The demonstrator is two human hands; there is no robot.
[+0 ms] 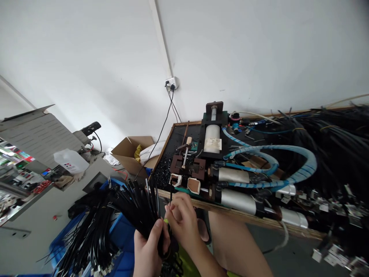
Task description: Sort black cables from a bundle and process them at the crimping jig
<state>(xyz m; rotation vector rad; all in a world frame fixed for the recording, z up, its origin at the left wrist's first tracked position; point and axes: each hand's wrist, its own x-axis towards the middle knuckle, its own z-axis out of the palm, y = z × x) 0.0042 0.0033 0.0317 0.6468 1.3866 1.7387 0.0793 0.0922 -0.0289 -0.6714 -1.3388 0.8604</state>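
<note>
Basically gripping black bundle (pixel 138 207) in left hand (pixel 152 246), pinching one strand (pixel 170 194) in right hand (pixel 184 222) (best held straight) by bench's front edge (pixel 236 214).

The bundled strips (pixel 135 206) are black with greyish glints. The bench (pixel 207 205) has a black top and a light-brown wooden rim. Along its front edge, the cylinders (pixel 238 200) are silver-grey with black ends. Nearer its back edge, an upright cylinder (pixel 212 134) is off-white, banded pale tan below. Looping hoses (pixel 307 159) mix blue and pale grey in winding stripes. Beyond its left edge, the bin (pixel 122 234) is bright blue, the carton (pixel 127 154) plain brown.
</note>
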